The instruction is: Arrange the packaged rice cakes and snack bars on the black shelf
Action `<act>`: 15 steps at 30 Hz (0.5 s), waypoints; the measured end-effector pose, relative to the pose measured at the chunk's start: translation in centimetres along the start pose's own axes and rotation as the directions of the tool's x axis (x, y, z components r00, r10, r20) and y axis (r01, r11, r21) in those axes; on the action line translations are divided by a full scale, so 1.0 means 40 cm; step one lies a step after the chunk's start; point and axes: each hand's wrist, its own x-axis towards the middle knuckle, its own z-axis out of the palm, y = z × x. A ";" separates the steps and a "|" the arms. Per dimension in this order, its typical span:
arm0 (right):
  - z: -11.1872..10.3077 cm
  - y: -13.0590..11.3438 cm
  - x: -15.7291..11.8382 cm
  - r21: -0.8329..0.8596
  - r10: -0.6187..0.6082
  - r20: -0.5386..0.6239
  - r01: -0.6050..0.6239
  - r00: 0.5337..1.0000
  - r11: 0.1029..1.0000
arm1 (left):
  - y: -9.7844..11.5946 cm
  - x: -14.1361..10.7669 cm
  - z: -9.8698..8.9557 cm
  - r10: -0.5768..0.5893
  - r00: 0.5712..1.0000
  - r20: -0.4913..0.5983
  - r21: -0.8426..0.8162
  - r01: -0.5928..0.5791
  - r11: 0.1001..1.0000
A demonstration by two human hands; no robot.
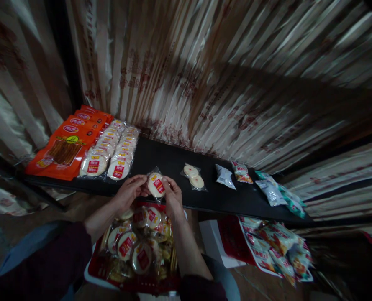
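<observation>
Nearest to me is a red box (pixel 95 264), full of round crackers in clear packs (pixel 125 246). They lie all tipped and heaped, so one could slide down if my arm bumped the pile. To the right is a white and red box (pixel 231 241) with shiny snack bags (pixel 280 246) in it. The bags lie right up to its edge, so a knock might push one out onto the floor.

Just past the red box are my hands. My left hand (pixel 132 191) pinches the left side of one cracker pack (pixel 156 186), and my right hand (pixel 173 194) pinches the right side. The pack's red label faces me. I cannot tell if it touches the shelf. The wrap looks slippery, so a loose pinch could let it drop. If I squeeze too hard, the cracker could snap.

Farther on is the black shelf (pixel 160 154). On its left, two rows of cracker packs (pixel 119 167) lean on each other; a push at the near end could make them slide. Orange bags (pixel 63 146) lie left of them. To the right are a pack with its plain side up (pixel 196 181), a small silver bag (pixel 225 177) and a green bag (pixel 294 202). That green one is close to the near edge, so a bump might tip it off. Farthest is a wrinkly curtain (pixel 173 83).
</observation>
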 end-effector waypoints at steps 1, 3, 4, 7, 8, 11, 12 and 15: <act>0.002 0.004 -0.002 0.018 -0.015 -0.041 0.016 0.999 1.000 | -0.003 0.002 0.002 0.004 1.000 -0.005 -0.016 -0.005 1.000; 0.004 0.011 -0.008 0.030 -0.036 -0.113 0.040 0.993 0.999 | -0.011 0.005 0.005 0.010 1.000 0.015 0.002 -0.010 1.000; 0.005 0.013 -0.011 0.028 -0.043 -0.137 0.048 0.990 0.998 | -0.015 0.005 0.006 0.018 1.000 0.025 0.026 -0.019 0.999; 0.001 0.018 -0.019 0.023 -0.062 -0.139 0.066 0.988 0.998 | -0.023 0.003 0.006 0.055 0.998 0.016 0.085 -0.056 0.995; 0.000 0.019 -0.021 0.029 -0.061 -0.122 0.065 0.991 0.997 | -0.024 0.002 0.005 0.064 0.998 -0.001 0.095 -0.063 0.993; -0.005 0.020 -0.028 0.064 -0.018 -0.067 0.023 0.998 0.998 | -0.025 0.001 -0.003 0.076 0.995 -0.059 0.129 -0.068 0.989; -0.005 0.021 -0.031 0.073 0.003 -0.043 0.000 0.999 0.997 | -0.026 0.001 -0.007 0.088 0.992 -0.087 0.152 -0.074 0.986; 0.000 0.022 -0.040 0.070 0.032 0.044 -0.035 0.999 0.997 | -0.037 0.006 -0.019 0.181 0.968 -0.176 0.234 -0.138 0.962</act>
